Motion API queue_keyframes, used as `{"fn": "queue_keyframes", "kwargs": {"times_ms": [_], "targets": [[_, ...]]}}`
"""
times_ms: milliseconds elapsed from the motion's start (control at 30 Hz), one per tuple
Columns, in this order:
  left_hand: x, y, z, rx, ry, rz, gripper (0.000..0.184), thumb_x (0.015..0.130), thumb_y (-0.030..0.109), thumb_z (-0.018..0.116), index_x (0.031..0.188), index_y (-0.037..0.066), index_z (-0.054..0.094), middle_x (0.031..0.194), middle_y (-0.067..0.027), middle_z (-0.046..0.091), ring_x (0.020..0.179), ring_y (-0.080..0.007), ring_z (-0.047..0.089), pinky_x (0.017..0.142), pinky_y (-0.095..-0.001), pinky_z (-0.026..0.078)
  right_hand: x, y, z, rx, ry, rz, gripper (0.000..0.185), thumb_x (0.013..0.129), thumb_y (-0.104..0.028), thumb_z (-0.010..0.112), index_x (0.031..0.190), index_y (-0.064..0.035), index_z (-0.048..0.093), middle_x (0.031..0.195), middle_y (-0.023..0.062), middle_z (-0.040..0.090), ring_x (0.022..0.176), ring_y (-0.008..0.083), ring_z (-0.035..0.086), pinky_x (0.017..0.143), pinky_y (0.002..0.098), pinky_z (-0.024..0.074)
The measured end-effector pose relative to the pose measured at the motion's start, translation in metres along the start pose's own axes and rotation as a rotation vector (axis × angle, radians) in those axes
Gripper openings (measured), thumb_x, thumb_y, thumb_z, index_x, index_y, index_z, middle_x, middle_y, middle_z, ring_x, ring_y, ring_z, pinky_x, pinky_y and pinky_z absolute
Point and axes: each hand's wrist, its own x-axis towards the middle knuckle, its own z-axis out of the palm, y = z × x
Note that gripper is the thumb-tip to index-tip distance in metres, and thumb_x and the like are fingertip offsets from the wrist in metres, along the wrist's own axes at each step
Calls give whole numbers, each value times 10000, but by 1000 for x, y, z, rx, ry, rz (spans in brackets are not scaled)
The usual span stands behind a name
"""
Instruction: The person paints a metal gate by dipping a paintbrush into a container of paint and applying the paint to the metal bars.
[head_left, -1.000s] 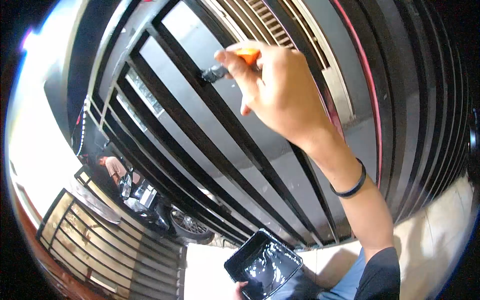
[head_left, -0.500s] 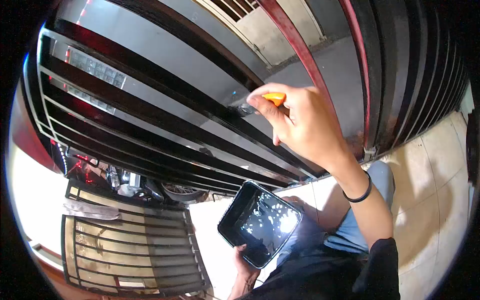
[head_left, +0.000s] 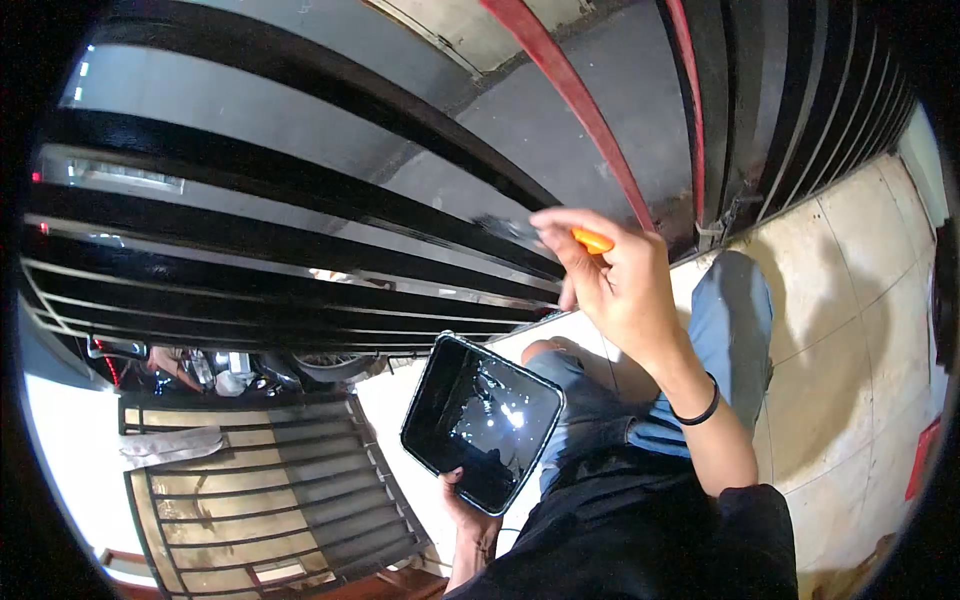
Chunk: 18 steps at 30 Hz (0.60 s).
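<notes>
My right hand (head_left: 620, 280) is closed around the orange handle of a paintbrush (head_left: 592, 240). The brush's bristles are blurred and lie against or very near a black bar of the metal gate (head_left: 430, 222). My left hand (head_left: 470, 510) grips the near edge of a black square tub (head_left: 555, 385), its thumb over the rim. Glossy black paint (head_left: 505, 420) shines inside the tub, which is tilted a little. Two bars, one of them this red bar (head_left: 575, 90), show red surfaces beside the black ones.
Behind the bars lies grey pavement, with a parked motorcycle (head_left: 330, 365) at the left. A low barred panel (head_left: 260, 490) with a grey cloth (head_left: 172, 445) over it stands at lower left. Pale floor tiles (head_left: 820, 330) stretch to my right, past my bent knee.
My right hand and the brush have moved down and slightly right along the bars. The tub in my left hand sits further left and higher in view, and the whole view has shifted.
</notes>
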Motion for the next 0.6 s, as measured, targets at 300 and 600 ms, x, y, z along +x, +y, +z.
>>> {"fn": "queue_keyframes", "kwargs": {"times_ms": [300, 600], "targets": [[-2, 4, 5, 65, 43, 12, 533, 797, 322, 660, 1276, 91, 627, 1144, -101, 698, 1028, -318, 679, 946, -477, 544, -50, 116, 9, 72, 290, 291, 269, 1054, -199, 637, 1115, 51, 713, 789, 130, 759, 502, 110, 657, 426, 270, 488], [6, -3, -1, 14, 43, 45, 527, 811, 319, 643, 1277, 72, 629, 1157, -114, 707, 1008, -314, 693, 909, -460, 557, -30, 53, 14, 649, 236, 376, 367, 1105, -291, 538, 1174, 44, 671, 926, 183, 761, 520, 87, 655, 400, 206, 447]]}}
